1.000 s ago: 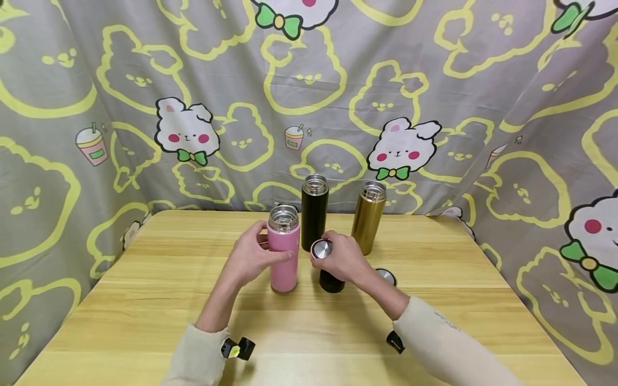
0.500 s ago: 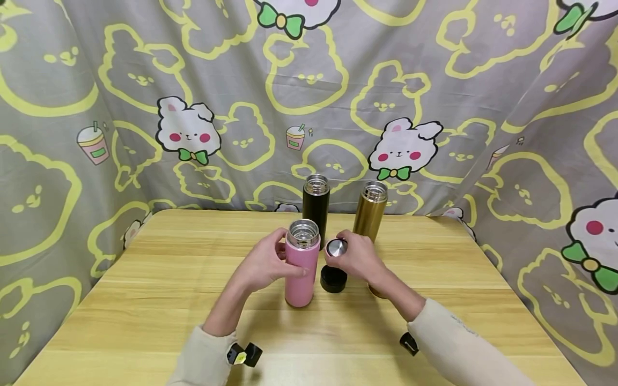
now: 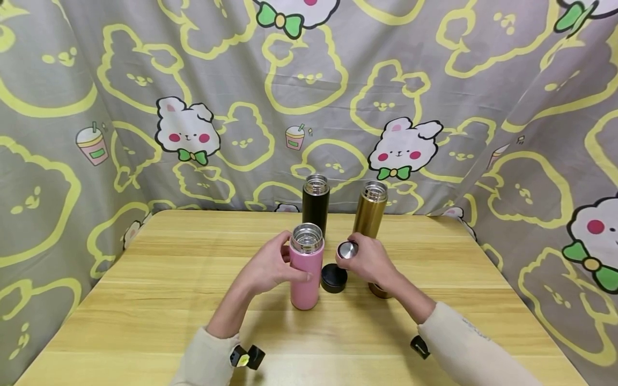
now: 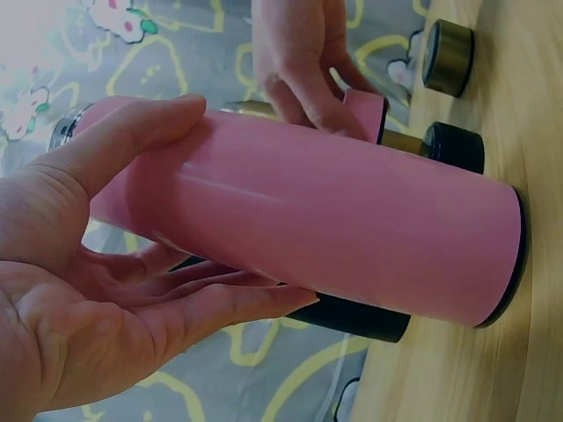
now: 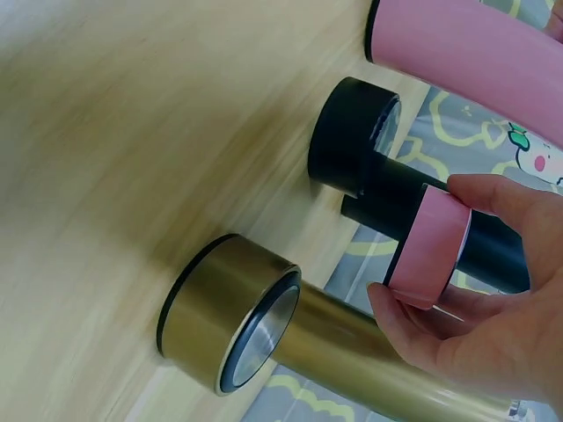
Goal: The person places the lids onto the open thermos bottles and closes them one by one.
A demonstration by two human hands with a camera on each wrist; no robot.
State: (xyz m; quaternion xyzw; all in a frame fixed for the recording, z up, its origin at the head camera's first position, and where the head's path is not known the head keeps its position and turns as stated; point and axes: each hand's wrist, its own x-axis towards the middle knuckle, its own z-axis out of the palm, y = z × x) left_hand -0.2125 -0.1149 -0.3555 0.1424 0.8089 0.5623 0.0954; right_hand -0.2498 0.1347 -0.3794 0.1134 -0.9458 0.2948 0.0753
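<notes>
My left hand (image 3: 270, 265) grips a pink thermos bottle (image 3: 306, 279) round its side, thumb across the front. The bottle stands upright with its steel mouth uncovered; its base is at or just above the table. To its right, my right hand (image 3: 369, 260) pinches a pink lid (image 5: 431, 246) by the rim, its steel inside facing up in the head view. This lid is held above the table, apart from the bottle. A black lid (image 3: 334, 278) lies between the two hands. Under my right wrist sits a gold lid (image 5: 220, 308), partly hidden in the head view.
Behind the hands stand a black thermos bottle (image 3: 316, 206) and a gold thermos bottle (image 3: 370, 212), both uncapped and partly hidden. The wooden table (image 3: 183, 257) ends at a patterned grey curtain (image 3: 232, 64) along the back and sides.
The pink bottle has moved right and towards me in my left hand. My right hand has shifted right with the pink lid, uncovering the black lid and partly covering the gold lid.
</notes>
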